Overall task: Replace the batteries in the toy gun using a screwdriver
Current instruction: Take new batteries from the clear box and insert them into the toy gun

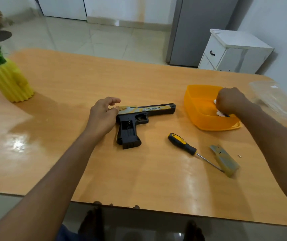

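The black and yellow toy gun (144,115) lies on its side in the middle of the wooden table (87,80), barrel to the right, with its grip compartment uncovered. My left hand (104,113) rests against the gun's rear end, fingers loosely curled. Inside the orange container (196,108) my right hand (230,101) is curled round white batteries (220,113) that poke out below the fist. A yellow and black screwdriver (182,144) lies to the gun's lower right. Its tip touches the removed grip cover (224,160).
A yellow ribbed vase (8,82) with green plants stands at the table's left. Clear plastic packaging (274,100) lies at the right edge. A tiny screw (239,155) sits right of the cover. A white cabinet (234,49) stands beyond the table.
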